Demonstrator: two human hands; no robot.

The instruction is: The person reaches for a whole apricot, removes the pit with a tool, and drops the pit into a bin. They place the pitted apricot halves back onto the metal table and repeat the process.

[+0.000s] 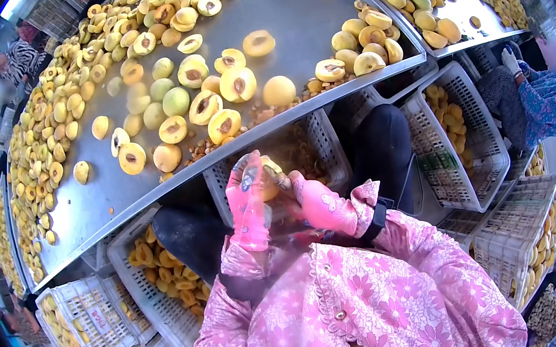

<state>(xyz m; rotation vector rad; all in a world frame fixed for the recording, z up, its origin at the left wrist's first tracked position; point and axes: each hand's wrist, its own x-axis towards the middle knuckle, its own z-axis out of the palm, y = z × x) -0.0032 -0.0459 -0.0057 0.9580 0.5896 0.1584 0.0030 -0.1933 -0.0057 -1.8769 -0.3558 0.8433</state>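
In the head view my left hand [248, 201], in a pink glove with stained fingertips, is closed around a yellow peach [270, 187] above a white crate [331, 140]. My right hand [320, 203], also pink-gloved, is closed with its fingertips at the right side of that peach. Whatever it grips is hidden. Just beyond my hands is the metal table [157, 205], with peach halves [223, 126] lying cut side up, brown pits showing in several. Whole-looking peaches [175, 101] lie among them.
Loose pits [197, 151] lie along the table's raised edge. Crates of peach pieces stand by my left leg [165, 274] and right leg [454, 124]. More peaches [57, 152] are heaped at the left. A person in a blue patterned top [547, 102] sits at the right.
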